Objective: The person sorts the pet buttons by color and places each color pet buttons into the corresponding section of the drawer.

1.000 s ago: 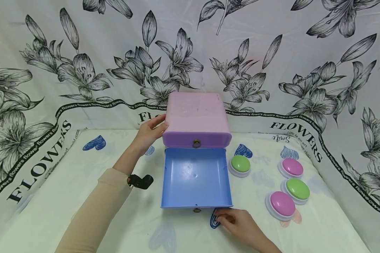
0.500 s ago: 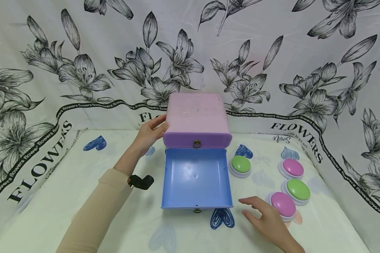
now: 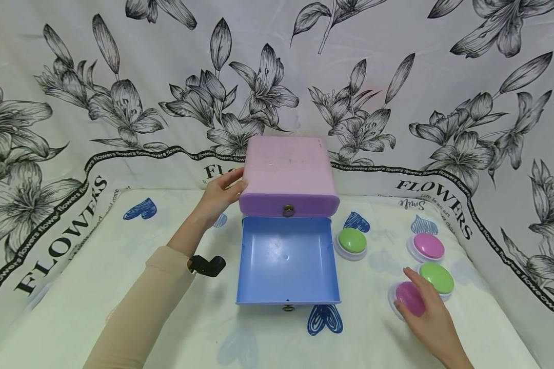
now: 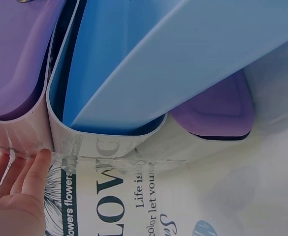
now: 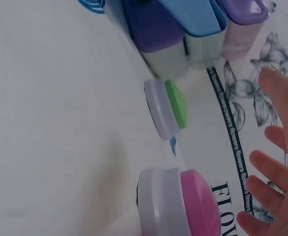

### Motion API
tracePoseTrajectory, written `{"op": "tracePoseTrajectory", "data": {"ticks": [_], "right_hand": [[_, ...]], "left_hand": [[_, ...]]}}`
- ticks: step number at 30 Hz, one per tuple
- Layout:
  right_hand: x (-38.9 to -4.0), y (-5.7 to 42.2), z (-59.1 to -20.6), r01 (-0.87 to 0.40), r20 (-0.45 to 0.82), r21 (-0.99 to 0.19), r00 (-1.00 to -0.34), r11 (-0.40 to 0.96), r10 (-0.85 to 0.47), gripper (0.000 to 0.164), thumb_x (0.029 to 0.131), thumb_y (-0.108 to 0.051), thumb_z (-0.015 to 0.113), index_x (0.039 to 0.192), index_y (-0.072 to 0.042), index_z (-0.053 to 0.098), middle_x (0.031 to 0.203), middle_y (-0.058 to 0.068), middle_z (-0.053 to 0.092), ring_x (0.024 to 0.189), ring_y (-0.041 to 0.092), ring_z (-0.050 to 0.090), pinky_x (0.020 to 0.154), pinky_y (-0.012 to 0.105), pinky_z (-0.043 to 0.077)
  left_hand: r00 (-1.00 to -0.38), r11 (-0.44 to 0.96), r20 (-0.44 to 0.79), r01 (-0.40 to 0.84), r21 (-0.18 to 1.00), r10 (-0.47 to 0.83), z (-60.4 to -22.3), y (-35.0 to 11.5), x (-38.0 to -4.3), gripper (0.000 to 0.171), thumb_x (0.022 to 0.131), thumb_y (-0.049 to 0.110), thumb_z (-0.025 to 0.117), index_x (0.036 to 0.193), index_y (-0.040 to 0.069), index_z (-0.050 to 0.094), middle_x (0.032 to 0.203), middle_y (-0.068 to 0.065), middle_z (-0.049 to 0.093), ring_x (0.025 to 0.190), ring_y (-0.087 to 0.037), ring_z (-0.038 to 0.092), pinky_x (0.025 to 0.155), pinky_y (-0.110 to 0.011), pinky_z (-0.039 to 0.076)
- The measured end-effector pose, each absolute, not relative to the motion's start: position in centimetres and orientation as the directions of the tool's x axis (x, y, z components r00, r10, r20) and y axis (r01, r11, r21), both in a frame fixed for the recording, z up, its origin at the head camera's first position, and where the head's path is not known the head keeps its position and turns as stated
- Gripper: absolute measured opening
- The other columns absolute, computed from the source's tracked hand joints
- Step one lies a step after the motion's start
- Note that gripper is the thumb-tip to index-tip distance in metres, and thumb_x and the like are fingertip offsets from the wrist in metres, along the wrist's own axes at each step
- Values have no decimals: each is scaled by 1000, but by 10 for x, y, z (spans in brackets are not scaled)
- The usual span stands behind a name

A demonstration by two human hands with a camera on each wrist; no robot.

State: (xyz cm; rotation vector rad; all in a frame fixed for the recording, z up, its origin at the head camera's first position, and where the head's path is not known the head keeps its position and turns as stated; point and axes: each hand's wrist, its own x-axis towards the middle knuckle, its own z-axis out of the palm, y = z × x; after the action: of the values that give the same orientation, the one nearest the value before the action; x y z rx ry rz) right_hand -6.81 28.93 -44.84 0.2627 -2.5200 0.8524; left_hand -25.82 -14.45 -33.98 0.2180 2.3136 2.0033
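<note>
A small drawer cabinet [image 3: 288, 164] with a pale pink top and purple drawer fronts stands at the back middle. Its blue middle drawer [image 3: 286, 256] is pulled far out and holds nothing. With extended fingers, my left hand [image 3: 216, 199] rests against the cabinet's left side, near the top tier. My right hand [image 3: 430, 320] is above the front pink button [image 3: 410, 299], a round dome on a white base, with thumb and fingers spread to either side of it. In the right wrist view, the fingers [image 5: 272, 169] are apart and nothing lies between them.
A green button [image 3: 352, 240] sits just right of the open drawer. Another green button [image 3: 436, 277] and a second pink button [image 3: 428, 246] lie farther right. A floral cloth [image 3: 364, 31] hangs behind. A lower purple drawer [image 4: 217, 110] shows beneath the blue one.
My right hand has left the spot in front of the drawer's handle and moved right, opening its fingers, to over the front pink button. My left hand stays on the cabinet.
</note>
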Motion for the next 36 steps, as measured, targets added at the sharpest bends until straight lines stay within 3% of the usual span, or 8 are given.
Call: {"op": "tracePoseTrajectory", "data": {"ticks": [11,15,19,29,30,32,34,36], "right_hand": [[-65,308,-464,-222,392,-537,-920,814,8,81,69,-6,77,139,-3,36,130,26,42,120,-20,15,95,-6,8],[-64,312,-470,-202,373,-531,-928,823,13,80,71,-10,77,139,0,34,131,29,40,131,16,30,95,-5,7],[-64,315,-475,-171,352,-533,-935,828,33,83,71,-11,77,139,5,32,130,32,39,114,49,40,94,-5,4],[-67,318,-482,-141,360,-510,-931,848,62,83,66,-11,79,134,10,35,126,33,43,109,49,45,97,-2,7],[-67,318,-482,-136,356,-505,-932,853,63,83,66,-11,79,134,10,36,126,33,43,109,49,45,102,1,10],[-67,318,-482,-129,348,-503,-935,855,63,82,66,-11,79,133,10,36,126,33,43,109,49,45,111,22,24],[-68,318,-481,-116,334,-502,-940,857,69,81,66,-12,79,132,10,38,125,33,44,109,49,45,103,46,35],[-67,317,-480,-100,316,-505,-946,857,75,79,67,-13,79,130,10,39,124,33,44,108,49,46,87,59,38]], "left_hand": [[-987,136,39,60,989,154,-339,-145,-257,59,89,34,60,141,15,39,147,-3,34,126,-21,45,95,-30,47],[-987,141,41,63,988,157,-340,-145,-257,59,90,34,60,141,15,38,147,-3,34,126,-21,45,95,-31,47],[-986,137,43,65,988,163,-341,-145,-258,59,90,33,60,141,15,38,147,-3,34,126,-21,45,95,-31,47],[-985,137,46,69,988,167,-340,-144,-258,59,90,33,59,141,15,38,147,-3,34,125,-21,46,94,-29,48],[-985,138,47,70,988,167,-340,-144,-258,58,90,33,59,141,15,38,147,-3,34,125,-21,46,94,-29,48],[-985,129,48,70,989,167,-339,-144,-257,58,90,32,60,141,15,38,147,-3,34,125,-21,46,94,-29,48],[-985,121,47,68,990,168,-339,-144,-257,57,90,31,60,141,14,39,147,-3,34,126,-21,45,94,-29,48],[-984,116,45,65,991,170,-340,-144,-257,57,90,31,59,141,14,39,147,-3,34,126,-20,45,95,-29,48]]}}
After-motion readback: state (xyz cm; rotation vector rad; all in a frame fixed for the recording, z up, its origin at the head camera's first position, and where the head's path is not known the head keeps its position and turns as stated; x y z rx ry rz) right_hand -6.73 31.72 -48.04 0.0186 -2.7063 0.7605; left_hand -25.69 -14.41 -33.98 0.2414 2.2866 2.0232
